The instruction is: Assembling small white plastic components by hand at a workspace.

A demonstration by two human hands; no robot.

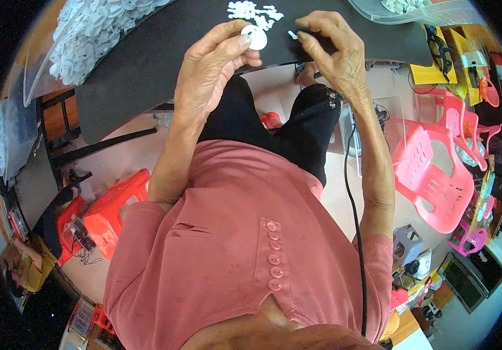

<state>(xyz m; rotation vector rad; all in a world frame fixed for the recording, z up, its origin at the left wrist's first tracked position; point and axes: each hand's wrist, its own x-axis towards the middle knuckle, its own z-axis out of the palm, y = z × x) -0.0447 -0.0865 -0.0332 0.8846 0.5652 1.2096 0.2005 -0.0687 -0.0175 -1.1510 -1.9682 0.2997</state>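
Note:
Above the near part of the dark table [140, 81], my left hand [210, 64] pinches a round white plastic disc [255, 38] between thumb and fingers. To its right, my right hand [338, 55] holds a small white plastic piece [293, 35] at the tips of its thumb and forefinger. The two parts are apart from each other. Just beyond my left hand, a loose cluster of small white plastic pieces [243, 10] lies on the table.
A clear bin heaped with white discs [90, 44] stands at the left of the table. At the far right is a clear tub [449, 13] with small white pieces. Red stools [111, 216] are to my left, a pink plastic chair [437, 175] to my right. A black cable [353, 204] hangs beside my right arm.

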